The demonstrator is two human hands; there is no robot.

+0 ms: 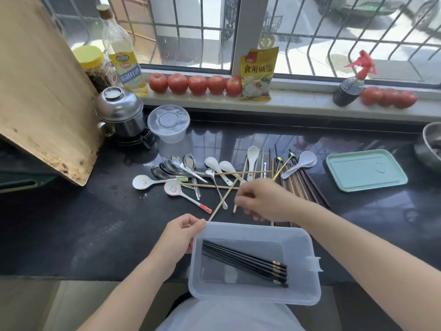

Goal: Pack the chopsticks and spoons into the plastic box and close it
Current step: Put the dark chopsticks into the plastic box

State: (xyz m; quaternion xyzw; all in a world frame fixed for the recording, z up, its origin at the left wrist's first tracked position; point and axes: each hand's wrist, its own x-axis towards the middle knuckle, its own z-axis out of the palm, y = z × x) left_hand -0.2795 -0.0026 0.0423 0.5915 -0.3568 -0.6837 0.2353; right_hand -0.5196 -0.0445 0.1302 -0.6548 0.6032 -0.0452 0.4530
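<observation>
Translucent plastic box [301,244], black chopsticks [243,261] inside.

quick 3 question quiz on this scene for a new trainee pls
1. True or false: the plastic box already holds spoons.
2. What is the left hand doing? A) holding the box's corner B) lifting the green lid C) resting on the counter
3. Fill in: the right hand reaches over the light bamboo ____ lying loose on the counter.

Key:
1. False; only black chopsticks lie in it.
2. A
3. chopsticks
</observation>
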